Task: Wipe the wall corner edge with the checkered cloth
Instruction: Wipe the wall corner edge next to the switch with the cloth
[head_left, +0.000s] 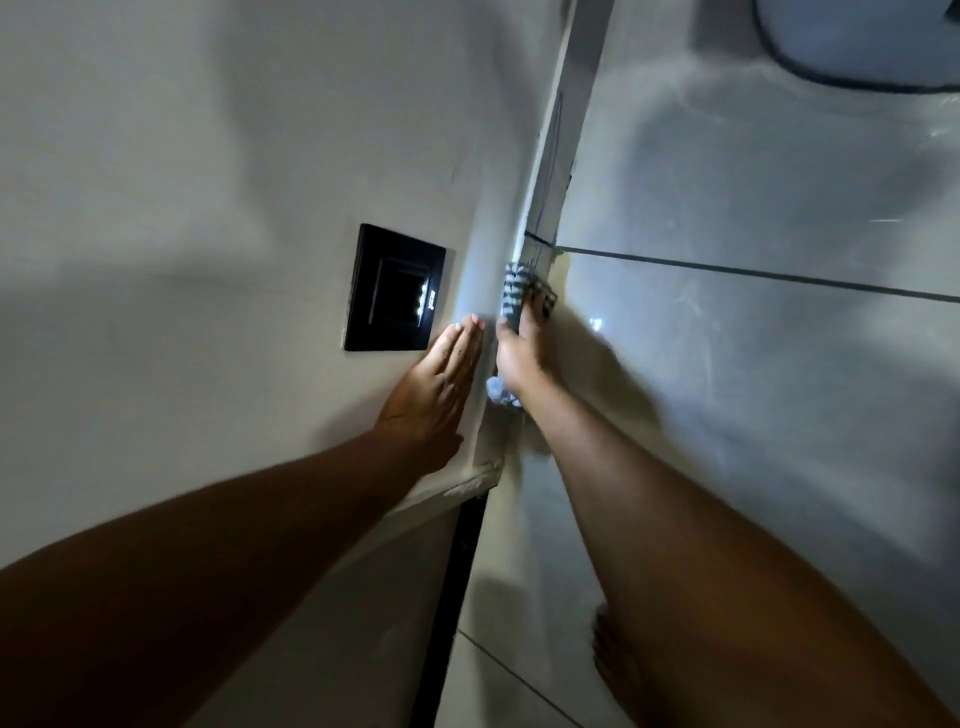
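Biggest thing in view: the pale painted wall face (208, 156) on my left, meeting a glossy grey tiled surface (753, 338) on my right at a white wall corner edge (545, 171) running up frame.

A black square switch plate (395, 288) sits on the painted face just beside the corner.

My left hand (436, 384) lies flat and released on the paint, fingers together, touching the wall next to the plate. My read: it's bracing me, not working.

My right hand (519, 348) is clenched around the blue-and-white checkered cloth (511, 288), pressing it against the corner edge. Cloth sticks out past the fingertips above and bunches below the palm, so the hand wraps the edge to rub both faces at once.

Frame is dim and motion-blurred; I can't tell how clean the edge is.

Containers: none visible, nothing held in anything.

Judgement: mid-wipe, upper stretch of the corner probably left to do.
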